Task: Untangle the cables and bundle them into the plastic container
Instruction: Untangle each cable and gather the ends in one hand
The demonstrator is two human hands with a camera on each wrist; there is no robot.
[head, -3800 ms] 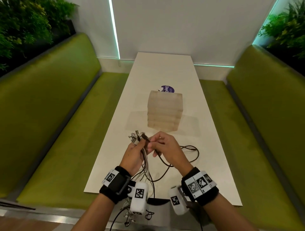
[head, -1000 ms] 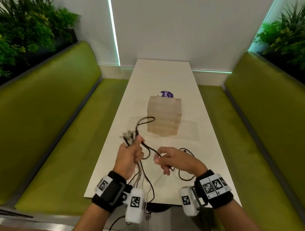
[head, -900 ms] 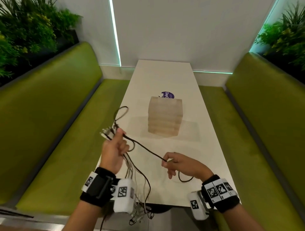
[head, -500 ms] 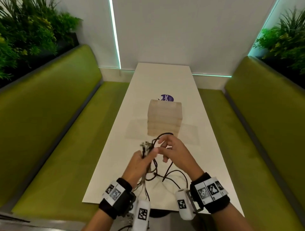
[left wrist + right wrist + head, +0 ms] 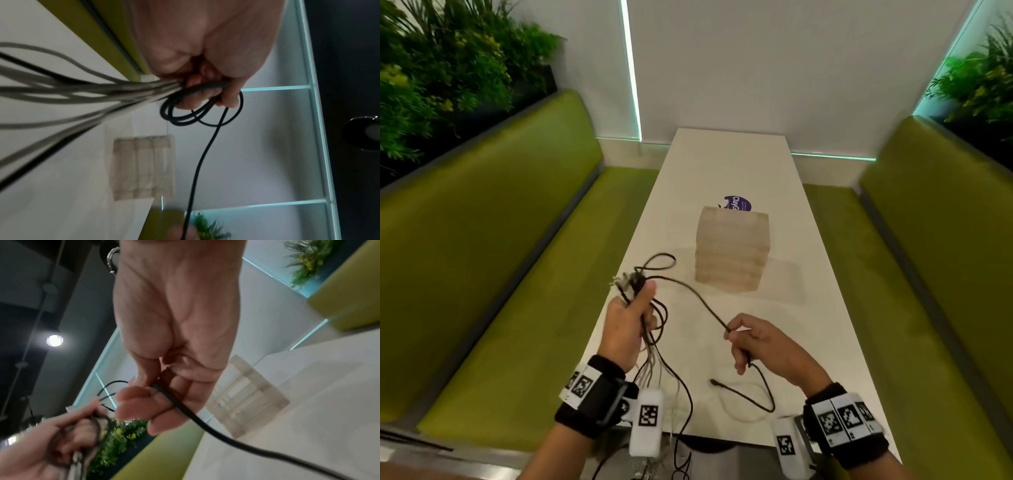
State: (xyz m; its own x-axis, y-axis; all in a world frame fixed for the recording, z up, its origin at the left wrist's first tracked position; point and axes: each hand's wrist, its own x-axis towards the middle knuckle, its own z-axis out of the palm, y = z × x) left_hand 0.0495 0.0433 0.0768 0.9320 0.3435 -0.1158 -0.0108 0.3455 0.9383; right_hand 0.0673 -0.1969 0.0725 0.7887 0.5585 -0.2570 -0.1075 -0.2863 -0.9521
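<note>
The left hand point(image 5: 627, 322) grips the cable bundle point(image 5: 650, 346) over the table's point(image 5: 726, 164) near left edge; the right hand point(image 5: 763, 342) pinches one black cable point(image 5: 690, 291) — judged mid-untangling. Next: draw it free, then toward the container point(image 5: 732, 253) mid-table.

Long white table point(image 5: 726, 171) runs away from the viewer between two green benches. On it, about mid-length, a translucent plastic container point(image 5: 732, 255) stands upright, its ribbed walls showing. Just behind the container a round purple sticker point(image 5: 739, 202) lies flat, partly hidden by the container's top edge. Near the table's near end the loose tail of a black cable point(image 5: 748, 397) lies on the surface in a curve, its plug end pointing left, well apart from the container.
</note>
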